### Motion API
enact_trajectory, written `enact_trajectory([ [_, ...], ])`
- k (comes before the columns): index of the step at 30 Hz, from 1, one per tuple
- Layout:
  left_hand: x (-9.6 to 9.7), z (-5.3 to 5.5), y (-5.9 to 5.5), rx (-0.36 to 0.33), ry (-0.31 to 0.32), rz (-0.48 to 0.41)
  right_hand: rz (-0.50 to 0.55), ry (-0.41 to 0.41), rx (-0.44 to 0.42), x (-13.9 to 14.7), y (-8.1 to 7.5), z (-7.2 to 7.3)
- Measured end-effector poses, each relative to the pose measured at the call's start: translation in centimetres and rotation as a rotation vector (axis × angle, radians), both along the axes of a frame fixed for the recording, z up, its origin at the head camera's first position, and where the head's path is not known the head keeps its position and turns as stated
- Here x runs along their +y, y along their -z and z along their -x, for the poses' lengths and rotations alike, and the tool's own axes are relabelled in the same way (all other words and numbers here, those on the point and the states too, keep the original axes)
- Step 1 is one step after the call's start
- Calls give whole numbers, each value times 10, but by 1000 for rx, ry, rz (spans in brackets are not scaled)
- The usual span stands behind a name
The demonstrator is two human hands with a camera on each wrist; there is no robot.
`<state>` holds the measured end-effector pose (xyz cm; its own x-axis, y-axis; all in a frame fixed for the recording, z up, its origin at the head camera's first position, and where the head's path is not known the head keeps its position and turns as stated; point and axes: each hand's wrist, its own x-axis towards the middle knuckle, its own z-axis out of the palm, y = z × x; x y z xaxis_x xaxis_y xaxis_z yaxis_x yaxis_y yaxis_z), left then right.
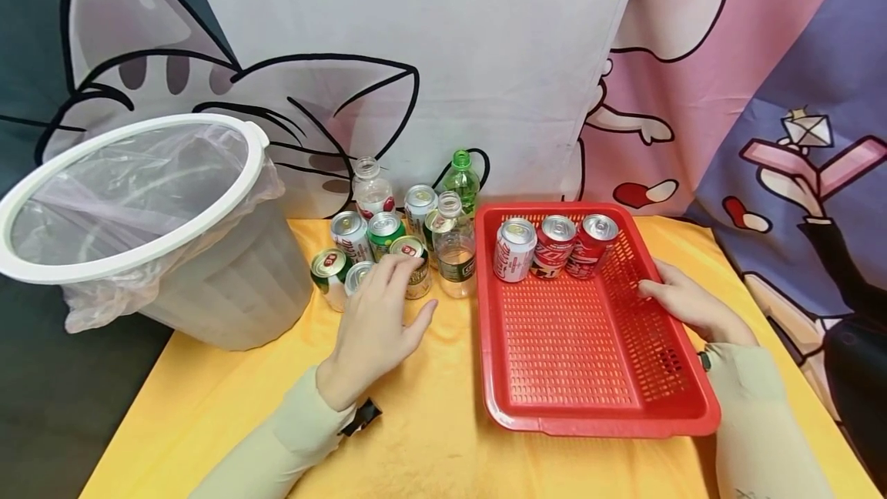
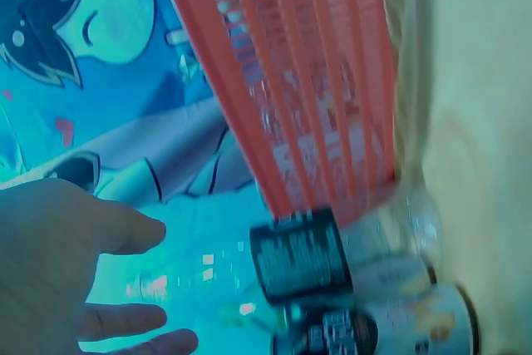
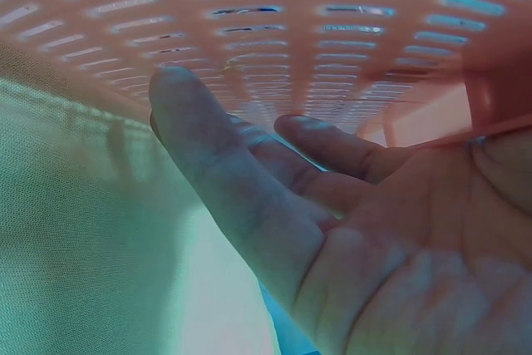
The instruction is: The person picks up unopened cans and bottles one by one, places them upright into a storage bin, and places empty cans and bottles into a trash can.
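My left hand (image 1: 374, 322) hovers with spread, relaxed fingers over the near edge of a group of drink cans and bottles, holding nothing. Closest to its fingertips is a gold-topped can (image 1: 419, 283); a silver-topped can (image 1: 357, 276) is partly hidden behind the hand. Just to the right stands a clear bottle with a dark label (image 1: 457, 266), also seen in the left wrist view (image 2: 303, 259). My right hand (image 1: 693, 306) grips the right side of a red plastic basket (image 1: 564, 345), thumb over the rim, other fingers outside under the slotted wall (image 3: 249, 43).
Inside the basket's far end, a pale can (image 1: 515, 252) and two red cans (image 1: 552, 249) stand in a row. A lined bin (image 1: 229, 283) is at the left. Behind the cans are a green bottle (image 1: 463, 179) and a clear bottle (image 1: 370, 191). Yellow cloth (image 1: 430, 430) covers the table.
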<state>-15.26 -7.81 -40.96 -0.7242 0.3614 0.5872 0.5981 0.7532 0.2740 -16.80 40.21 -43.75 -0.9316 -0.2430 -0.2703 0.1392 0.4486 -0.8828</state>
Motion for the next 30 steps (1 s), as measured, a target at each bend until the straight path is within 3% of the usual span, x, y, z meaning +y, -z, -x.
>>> enact_trajectory([
  [14,-47,4,16,61,-234,54,-3,1,-10,0,-1,1],
  [22,-60,2,28,78,-254,72,0,3,-11,0,-2,1],
  [30,-62,6,36,40,-250,58,12,0,-18,-1,-2,-1],
])
